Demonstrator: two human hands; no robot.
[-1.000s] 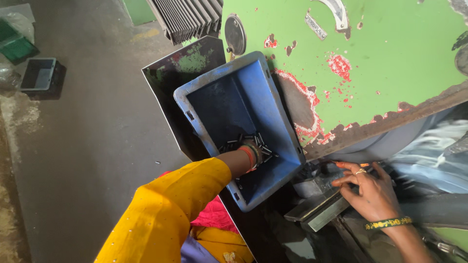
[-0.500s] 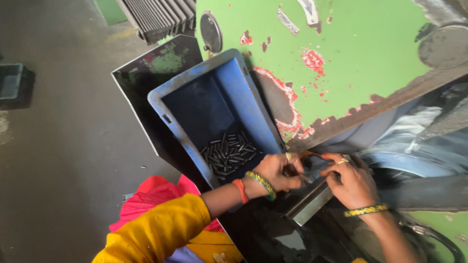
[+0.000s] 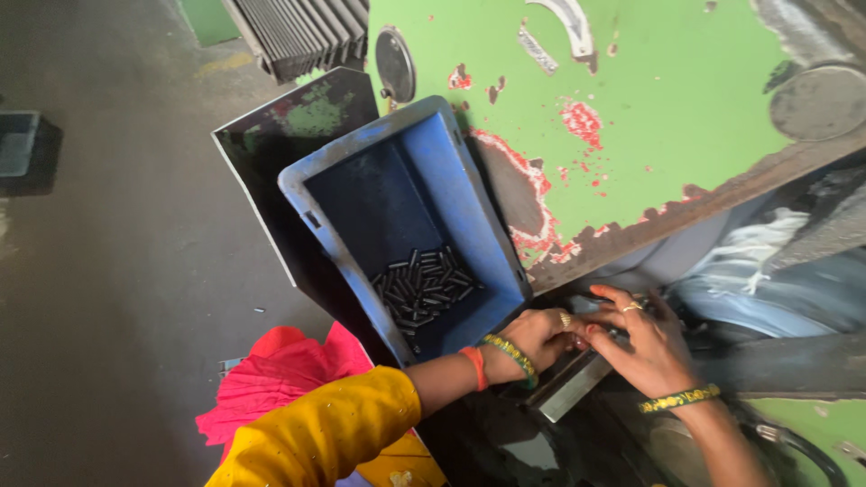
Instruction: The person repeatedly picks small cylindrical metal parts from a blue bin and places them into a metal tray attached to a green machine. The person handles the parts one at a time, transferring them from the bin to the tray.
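Hands: left hand (image 3: 539, 338) and right hand (image 3: 645, 338) meet at centre-right, fingers curled together over a metal bar (image 3: 568, 386); whatever they pinch, I cannot tell.
Pins: small dark pins (image 3: 424, 287) heaped in the blue bin (image 3: 379, 149), centre frame.
Technique: keep fingertips low, feed one piece steadily.

Grey concrete floor (image 3: 117, 298), chipped green machine (image 3: 649, 108)

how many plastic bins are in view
2: a blue bin holding small dark metal pins, tilted against the green machine; a dark bin on the floor, cut off at the left edge.
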